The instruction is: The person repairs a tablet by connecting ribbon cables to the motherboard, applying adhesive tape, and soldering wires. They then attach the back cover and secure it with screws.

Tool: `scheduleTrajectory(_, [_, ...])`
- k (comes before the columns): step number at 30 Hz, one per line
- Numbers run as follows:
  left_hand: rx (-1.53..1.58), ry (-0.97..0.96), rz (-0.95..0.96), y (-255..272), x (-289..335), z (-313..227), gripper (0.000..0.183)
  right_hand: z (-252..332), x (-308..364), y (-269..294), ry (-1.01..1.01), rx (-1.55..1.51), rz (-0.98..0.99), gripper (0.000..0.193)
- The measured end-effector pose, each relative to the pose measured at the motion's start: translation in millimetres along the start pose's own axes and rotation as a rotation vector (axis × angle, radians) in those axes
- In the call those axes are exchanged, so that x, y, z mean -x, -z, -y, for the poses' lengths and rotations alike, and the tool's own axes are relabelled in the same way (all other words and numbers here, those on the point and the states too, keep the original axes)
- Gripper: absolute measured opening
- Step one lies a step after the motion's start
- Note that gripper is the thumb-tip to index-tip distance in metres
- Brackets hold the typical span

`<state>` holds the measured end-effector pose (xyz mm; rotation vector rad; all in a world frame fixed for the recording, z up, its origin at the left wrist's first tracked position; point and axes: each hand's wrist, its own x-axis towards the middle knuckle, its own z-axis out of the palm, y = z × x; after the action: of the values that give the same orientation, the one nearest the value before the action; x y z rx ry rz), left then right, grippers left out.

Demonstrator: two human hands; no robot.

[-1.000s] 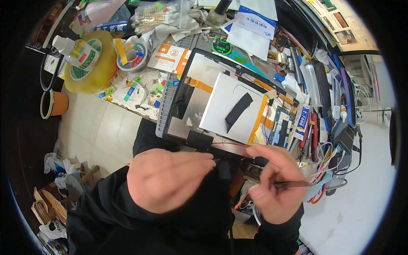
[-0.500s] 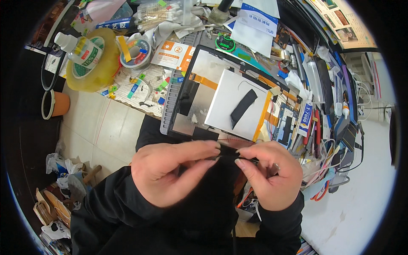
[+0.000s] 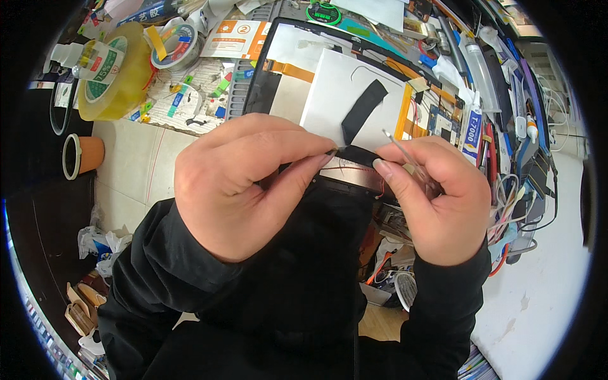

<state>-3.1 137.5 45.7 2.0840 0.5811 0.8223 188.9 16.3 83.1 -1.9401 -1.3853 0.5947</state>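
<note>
My left hand (image 3: 244, 183) and my right hand (image 3: 446, 202) pinch opposite ends of a short black strip of tape (image 3: 359, 156), stretched between them. My right hand also has a thin metal tool (image 3: 400, 147) tucked in its fingers, its tip pointing up and left; the rest is hidden. Just beyond the hands lies an opened tablet (image 3: 288, 101) with bare metal inside. Its white battery (image 3: 326, 95) bears another black strip (image 3: 364, 111), lying aslant. Thin red wires (image 3: 345, 167) run along the tablet's near edge, below the held strip.
At the left stand a yellow tape roll (image 3: 120, 95), a white-capped bottle (image 3: 95, 60) and a solder spool (image 3: 177, 47). An orange-and-white card (image 3: 231, 39) lies behind. Tools, a glue tube (image 3: 472, 130) and cables (image 3: 506, 196) crowd the right side. An orange pot (image 3: 88, 154) is farther left.
Both hands have moved up and away from my body, over the tablet's near edge. The strip between them shows more plainly, and the metal tool has come into sight. The whole view has shifted.
</note>
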Motion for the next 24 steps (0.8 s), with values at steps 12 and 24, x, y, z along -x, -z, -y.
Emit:
scheduleTrajectory(12, [-0.068, 0.012, 0.061, -6.9, -5.4, 3.4, 0.016, -15.2, 5.8, -4.3, 0.049, 0.033, -0.036, 0.009])
scheduleTrajectory(24, [-0.111, 0.066, 0.09, -4.1, -9.4, 3.0, 0.013, -14.2, 6.7, -4.8, 0.02, 0.008, -0.017, 0.012])
